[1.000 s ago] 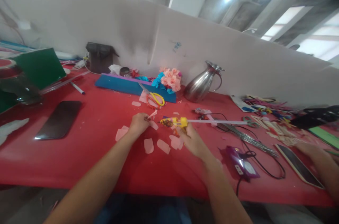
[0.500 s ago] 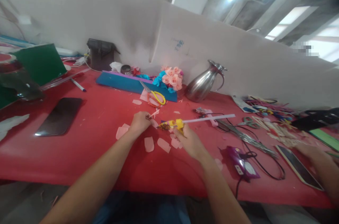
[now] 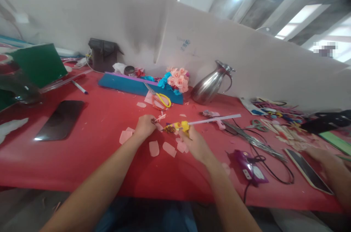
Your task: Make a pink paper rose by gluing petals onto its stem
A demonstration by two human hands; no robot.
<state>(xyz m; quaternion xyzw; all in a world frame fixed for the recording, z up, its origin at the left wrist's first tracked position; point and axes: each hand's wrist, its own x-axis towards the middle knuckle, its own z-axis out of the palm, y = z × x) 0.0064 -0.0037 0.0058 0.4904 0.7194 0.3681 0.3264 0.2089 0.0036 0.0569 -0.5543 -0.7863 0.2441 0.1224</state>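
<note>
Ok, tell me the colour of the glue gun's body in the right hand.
Yellow: the glue gun, head view.

No legible text; blue marks on wall (image 3: 184,45) too blurred.

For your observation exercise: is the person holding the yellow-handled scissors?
No, the scissors lie on the table by the blue box, away from both hands.

Craft workshop: red table (image 3: 82,159) with scissors (image 3: 159,97), paper flowers (image 3: 177,80), pink paper scraps (image 3: 153,148).
</note>
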